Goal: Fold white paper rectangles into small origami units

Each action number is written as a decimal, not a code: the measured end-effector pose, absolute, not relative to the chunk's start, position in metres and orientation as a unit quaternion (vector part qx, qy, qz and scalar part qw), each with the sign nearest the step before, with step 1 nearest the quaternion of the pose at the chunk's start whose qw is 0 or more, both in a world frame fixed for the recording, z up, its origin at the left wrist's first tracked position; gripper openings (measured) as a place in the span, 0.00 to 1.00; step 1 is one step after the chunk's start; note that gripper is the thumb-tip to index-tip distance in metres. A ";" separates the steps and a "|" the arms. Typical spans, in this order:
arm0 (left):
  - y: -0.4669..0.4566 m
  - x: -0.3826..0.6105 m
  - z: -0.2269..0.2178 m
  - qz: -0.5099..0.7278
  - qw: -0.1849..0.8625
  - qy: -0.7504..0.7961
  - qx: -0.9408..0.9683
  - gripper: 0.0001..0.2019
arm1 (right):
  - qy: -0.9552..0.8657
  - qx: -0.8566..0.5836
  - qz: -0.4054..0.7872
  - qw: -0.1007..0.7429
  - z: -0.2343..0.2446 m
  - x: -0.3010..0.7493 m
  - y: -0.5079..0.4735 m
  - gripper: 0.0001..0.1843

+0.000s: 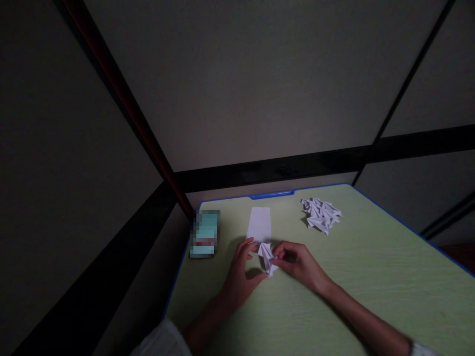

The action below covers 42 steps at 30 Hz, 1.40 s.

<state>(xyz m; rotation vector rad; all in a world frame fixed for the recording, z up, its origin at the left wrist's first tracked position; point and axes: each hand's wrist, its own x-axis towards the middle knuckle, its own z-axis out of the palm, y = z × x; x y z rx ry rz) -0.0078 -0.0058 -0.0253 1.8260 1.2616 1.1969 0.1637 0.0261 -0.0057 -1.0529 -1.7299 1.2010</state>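
Note:
A small white folded paper piece [266, 256], with pleats fanning out along its length, is between my two hands just above the table. My right hand [299, 262] pinches its right edge between thumb and fingers. My left hand [240, 274] curves around the left side with thumb and fingers wide apart. Its thumb tip reaches the lower end of the piece, and its fingertips are near the upper left. Behind the hands lies a flat white paper sheet [260, 222], its near edge partly covered by my left fingers and the folded piece.
At the back right of the pale green table [374, 262] sits a pile of several similar folded paper pieces [321, 215]. A phone-like device [206, 235], blurred out, lies near the left edge. Dark-banded panels [270, 170] rise behind the table.

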 end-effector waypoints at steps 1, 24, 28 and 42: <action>-0.002 -0.009 -0.025 0.455 0.296 0.481 0.688 0.28 | -0.667 -0.427 0.454 0.409 0.001 0.172 0.032 0.09; 0.032 -0.004 -0.025 0.235 0.071 0.521 0.817 0.16 | -0.631 -0.648 0.030 0.425 0.024 0.275 0.057 0.12; 0.026 -0.003 -0.016 0.172 0.007 0.508 0.844 0.10 | -0.799 -0.505 0.109 0.308 0.025 0.219 0.041 0.10; -0.006 0.013 -0.013 0.340 0.169 0.377 0.845 0.11 | -0.644 -0.442 0.496 0.379 -0.006 0.175 0.039 0.19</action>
